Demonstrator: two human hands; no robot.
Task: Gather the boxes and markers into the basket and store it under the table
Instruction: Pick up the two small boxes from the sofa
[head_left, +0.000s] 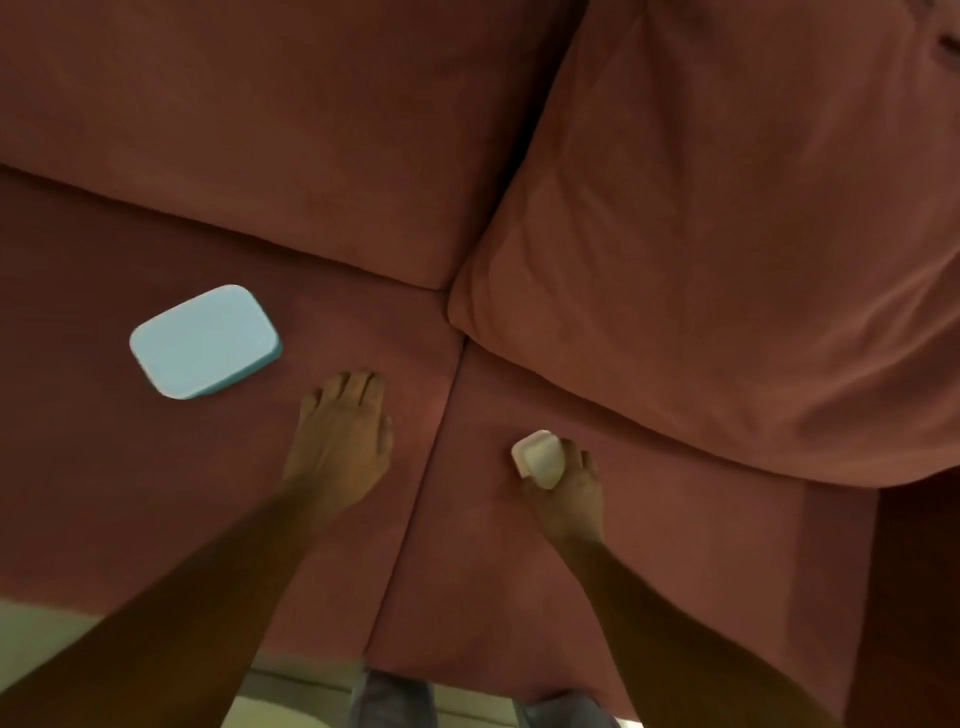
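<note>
Honestly, I can read no writing, logo or label on anything from the head camera; the picture is soft and both boxes look plain. I am looking down at a reddish-brown sofa seat (156, 519), split by a seam running from near the bottom middle up toward the back cushions. A large loose cushion (727, 260) of the same fabric leans at the upper right.

On the left seat cushion lies the pale blue box (204, 342), a flat rectangle with rounded corners and a slightly darker teal edge along its lower right side. It lies flat, turned a little askew, touched by neither hand.

My left hand (340, 447) rests palm down on the seat just right of that box, fingers stretched out and relaxed, gripping nothing.

My right hand (569, 493) sits on the right seat cushion with its fingers curled around the small cream box (539, 458), a rounded little case whose top and left end show beyond the knuckles.
</note>
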